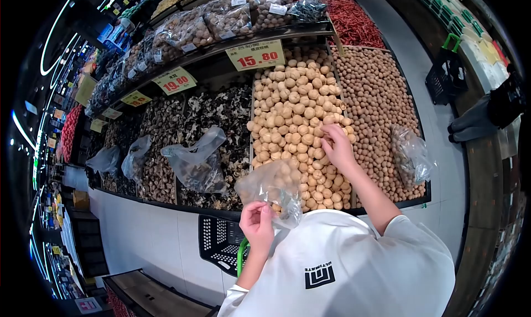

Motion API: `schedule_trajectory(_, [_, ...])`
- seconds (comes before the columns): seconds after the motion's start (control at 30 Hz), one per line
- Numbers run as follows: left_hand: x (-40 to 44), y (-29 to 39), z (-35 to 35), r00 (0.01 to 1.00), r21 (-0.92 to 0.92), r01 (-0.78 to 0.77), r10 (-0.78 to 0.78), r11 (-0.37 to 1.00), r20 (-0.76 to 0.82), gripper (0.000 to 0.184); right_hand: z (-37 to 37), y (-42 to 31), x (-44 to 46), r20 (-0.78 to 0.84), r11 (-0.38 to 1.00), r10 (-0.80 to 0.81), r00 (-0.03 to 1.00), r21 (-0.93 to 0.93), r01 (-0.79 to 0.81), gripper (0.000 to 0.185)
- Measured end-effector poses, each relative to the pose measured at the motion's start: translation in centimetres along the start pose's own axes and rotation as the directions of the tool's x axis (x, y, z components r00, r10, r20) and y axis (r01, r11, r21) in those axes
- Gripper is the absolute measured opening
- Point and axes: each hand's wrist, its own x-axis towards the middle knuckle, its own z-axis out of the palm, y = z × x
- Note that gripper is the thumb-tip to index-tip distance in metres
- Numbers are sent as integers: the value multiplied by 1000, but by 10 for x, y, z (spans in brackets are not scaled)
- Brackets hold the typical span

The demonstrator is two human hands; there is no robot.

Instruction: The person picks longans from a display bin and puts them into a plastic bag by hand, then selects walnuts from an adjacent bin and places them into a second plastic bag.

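Pinched in my left hand (pixel 256 224) is the edge of a clear plastic bag (pixel 260 187), which spreads over the front of the walnut bin. Some walnuts show through its film; whether they lie inside or behind it I cannot tell. My right hand (pixel 338 146) reaches over the pale walnuts (pixel 296 109), thumb and fingers closed round a walnut (pixel 318 142) at the pile's right side. Below my left forearm sits a black shopping basket (pixel 213 240) with a green handle (pixel 241 256).
Dried black fungus (pixel 232 109) with a plastic bag (pixel 196 162) fills the bin to the left. Smaller brown nuts (pixel 370 101) lie to the right, under another bag (pixel 410 156). Price signs (pixel 255 55) hang from a shelf of packed bags (pixel 227 21). A person (pixel 481 115) stands far right.
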Motion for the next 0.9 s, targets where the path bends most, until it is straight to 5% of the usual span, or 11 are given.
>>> schedule_trajectory(0.2, [2, 0, 11, 999, 28, 11, -10, 1000, -40, 10, -11, -17, -23, -66, 995, -92, 994, 17, 93, 29])
schedule_trajectory(0.33, [3, -3, 12, 999, 46, 7, -5, 999, -47, 10, -10, -68, -51, 165, 898, -130, 978, 437, 46, 16])
schedule_trajectory(0.4, [2, -4, 14, 998, 56, 7, -4, 998, -56, 10, -4, -91, -55, 474, 855, -234, 849, 515, -53, 14])
schedule_trajectory(0.53, [0, -2, 20, 999, 111, 8, -2, 994, -53, 10, 57, -106, -58, 597, 842, -480, 643, 520, 146, 13])
schedule_trajectory(0.6, [-3, -1, 21, 999, 123, 7, -1, 992, -47, 10, 81, -112, -57, 951, 981, -178, 252, 152, 118, 15])
schedule_trajectory(0.7, [-8, -4, 21, 999, 190, -27, 31, 981, -21, 10, 151, -48, -110, 844, 914, -388, 371, 405, 36, 17])
schedule_trajectory(0.77, [-13, -12, 17, 998, 243, -52, 58, 969, -18, 11, 180, -37, -142, 849, 916, -323, 419, 391, -85, 17])
schedule_trajectory(0.8, [-15, -14, 18, 996, 264, -72, 81, 962, -23, 11, 184, -49, -146, 885, 686, -48, 462, 365, -629, 18])
schedule_trajectory(0.83, [-17, -15, 19, 994, 284, -91, 102, 954, -25, 11, 185, -57, -146, 920, 186, 205, 335, 300, -936, 21])
schedule_trajectory(0.87, [-17, -16, 18, 994, 296, -95, 107, 950, -22, 10, 185, -55, -147, 920, 188, 205, 335, 298, -936, 21])
schedule_trajectory(0.9, [-18, -17, 17, 994, 294, -95, 107, 951, -24, 10, 183, -51, -147, 946, 12, 166, 278, 280, -960, 21])
